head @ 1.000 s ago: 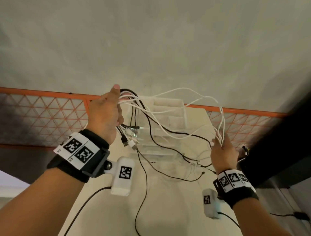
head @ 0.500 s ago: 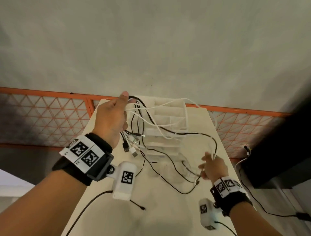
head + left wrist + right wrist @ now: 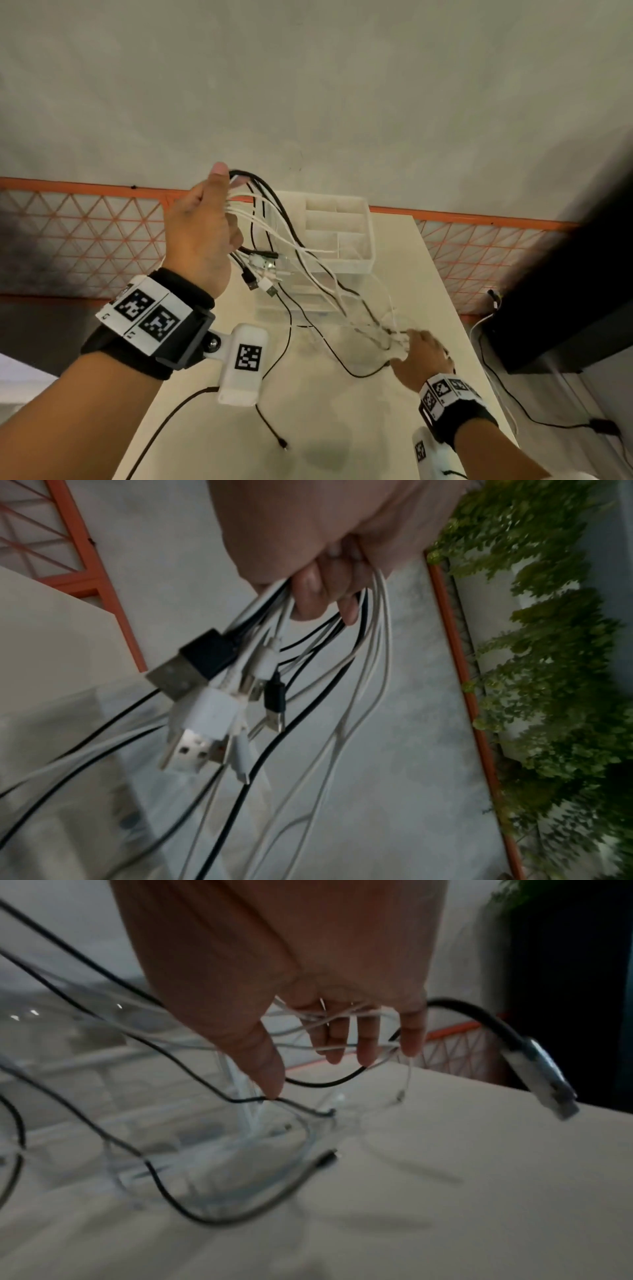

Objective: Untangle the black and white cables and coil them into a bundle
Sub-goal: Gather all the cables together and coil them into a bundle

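Observation:
My left hand (image 3: pixel 205 233) is raised over the table's far left and grips a bunch of black cables (image 3: pixel 284 212) and white cables (image 3: pixel 274 236). Its fingers (image 3: pixel 322 599) curl round the strands. A black USB plug (image 3: pixel 205 653) and a white USB plug (image 3: pixel 205 712) dangle below them. The strands slope down to my right hand (image 3: pixel 418 356), low over the table (image 3: pixel 342 428). There the fingers (image 3: pixel 366 1042) hang nearly straight and spread, with thin white cables (image 3: pixel 329 1018) threaded across them. A black cable with a silver plug (image 3: pixel 537 1074) hangs beside the little finger. One black cable end (image 3: pixel 282 443) lies on the table.
A white compartment organiser (image 3: pixel 352 236) sits on a clear box (image 3: pixel 301 294) at the table's far end, under the cables. An orange mesh fence (image 3: pixel 85 246) runs behind. Dark furniture (image 3: pixel 565 308) stands to the right, with cords on the floor (image 3: pixel 513 411).
My right hand has dropped from shoulder height, where it held up white loops, to the strands just above the table. My left hand has kept its grip and moved slightly up and right.

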Motion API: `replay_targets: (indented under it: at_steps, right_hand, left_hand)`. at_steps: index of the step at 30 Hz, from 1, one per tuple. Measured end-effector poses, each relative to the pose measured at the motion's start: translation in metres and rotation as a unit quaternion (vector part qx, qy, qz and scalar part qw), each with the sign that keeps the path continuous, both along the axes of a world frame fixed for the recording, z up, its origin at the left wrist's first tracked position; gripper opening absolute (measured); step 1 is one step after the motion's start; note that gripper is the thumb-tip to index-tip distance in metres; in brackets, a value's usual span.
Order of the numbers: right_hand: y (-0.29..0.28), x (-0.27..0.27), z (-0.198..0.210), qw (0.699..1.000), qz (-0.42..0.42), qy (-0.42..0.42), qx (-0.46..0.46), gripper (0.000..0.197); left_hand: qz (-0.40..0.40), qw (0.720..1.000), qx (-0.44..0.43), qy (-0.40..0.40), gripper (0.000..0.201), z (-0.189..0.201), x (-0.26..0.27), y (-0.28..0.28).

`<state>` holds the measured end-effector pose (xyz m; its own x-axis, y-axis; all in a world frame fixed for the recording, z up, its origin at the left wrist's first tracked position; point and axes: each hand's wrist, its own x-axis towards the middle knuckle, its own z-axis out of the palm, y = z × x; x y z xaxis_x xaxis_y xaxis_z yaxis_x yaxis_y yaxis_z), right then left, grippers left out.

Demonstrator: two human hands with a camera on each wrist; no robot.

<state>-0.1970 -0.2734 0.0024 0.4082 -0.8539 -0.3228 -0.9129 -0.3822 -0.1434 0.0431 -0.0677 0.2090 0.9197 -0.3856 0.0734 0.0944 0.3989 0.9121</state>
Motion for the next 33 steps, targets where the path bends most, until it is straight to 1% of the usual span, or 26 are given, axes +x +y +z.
replay_targets:
  at_steps: [1,3,7,10,12,14,15,17,19,21,22,23,24,25,26,27,28,29,30,31,32,33]
  right_hand:
    - [0.001,-0.004,-0.008,0.999,-0.009,0.022,0.029,0.063]
    - [0.001,-0.008,-0.016,0.996,-0.038,0.039,0.064,0.068]
    - [-0.002,-0.005,-0.018,0.994,-0.075,0.038,0.075,0.085]
    - [-0.008,-0.004,-0.016,0.991,-0.084,0.044,0.096,0.115]
    - [-0.012,-0.005,-0.015,0.989,-0.091,0.045,0.112,0.128]
    - [-0.012,-0.005,-0.014,0.986,-0.091,0.03,0.134,0.132]
    - [-0.01,-0.004,-0.011,0.986,-0.076,0.024,0.148,0.132]
    - [-0.004,0.005,0.006,0.986,-0.025,0.018,0.162,0.127]
    - [0.002,0.018,0.035,0.988,0.026,-0.016,0.15,0.119]
    - [0.009,0.031,0.072,0.987,0.059,-0.1,0.112,0.106]
    - [0.015,0.037,0.092,0.977,0.077,-0.17,0.102,0.098]
    - [0.021,0.042,0.111,0.955,0.105,-0.256,0.109,0.093]
    - [0.03,0.048,0.132,0.921,0.143,-0.34,0.126,0.092]
    - [0.042,0.053,0.15,0.884,0.183,-0.406,0.141,0.095]
    - [0.053,0.06,0.165,0.852,0.218,-0.452,0.151,0.1]
    - [0.063,0.067,0.175,0.827,0.245,-0.481,0.155,0.104]
    - [0.072,0.075,0.182,0.811,0.261,-0.5,0.155,0.107]
    - [0.078,0.085,0.185,0.801,0.265,-0.516,0.15,0.105]
    - [0.082,0.093,0.184,0.793,0.261,-0.532,0.144,0.096]
    - [0.083,0.101,0.181,0.784,0.253,-0.548,0.142,0.08]
    - [0.083,0.106,0.177,0.784,0.24,-0.556,0.137,0.056]
    - [0.082,0.108,0.171,0.798,0.223,-0.545,0.128,0.033]
  left_hand:
    - [0.003,1.0,-0.01,-0.008,0.034,0.005,0.001,0.001]
    - [0.013,0.999,-0.026,-0.02,0.035,0.012,0.003,0.001]
    - [0.003,0.999,-0.033,-0.033,0.034,0.017,0.004,0.0]
    - [-0.002,0.999,-0.024,-0.038,0.032,0.015,0.002,0.001]
    - [0.005,0.999,-0.033,-0.043,0.032,0.017,0.002,0.003]
    - [0.004,0.998,-0.035,-0.048,0.032,0.019,0.005,0.003]
    - [-0.006,0.998,-0.029,-0.05,0.032,0.02,0.007,0.004]
    - [-0.038,0.998,-0.001,-0.056,0.03,0.018,0.007,0.002]
    - [-0.073,0.994,0.049,-0.06,0.03,0.011,0.002,-0.001]
    - [-0.089,0.989,0.102,-0.06,0.03,0.004,-0.006,-0.004]
    - [-0.093,0.987,0.121,-0.056,0.03,0.003,-0.009,-0.005]
    - [-0.1,0.985,0.134,-0.053,0.03,0.001,-0.012,-0.007]
    - [-0.111,0.982,0.144,-0.053,0.03,0.001,-0.015,-0.008]
    - [-0.126,0.979,0.151,-0.056,0.031,0.001,-0.018,-0.009]
    - [-0.143,0.975,0.16,-0.066,0.033,0.003,-0.022,-0.01]
    - [-0.164,0.968,0.171,-0.081,0.034,0.005,-0.027,-0.01]
    - [-0.187,0.959,0.186,-0.102,0.033,0.007,-0.031,-0.01]
    - [-0.207,0.949,0.202,-0.124,0.032,0.01,-0.034,-0.01]
    - [-0.223,0.939,0.216,-0.147,0.033,0.014,-0.037,-0.009]
    - [-0.233,0.93,0.227,-0.169,0.039,0.018,-0.038,-0.007]
    - [-0.23,0.925,0.234,-0.192,0.048,0.021,-0.036,-0.006]
    - [-0.218,0.922,0.241,-0.21,0.057,0.023,-0.032,-0.004]
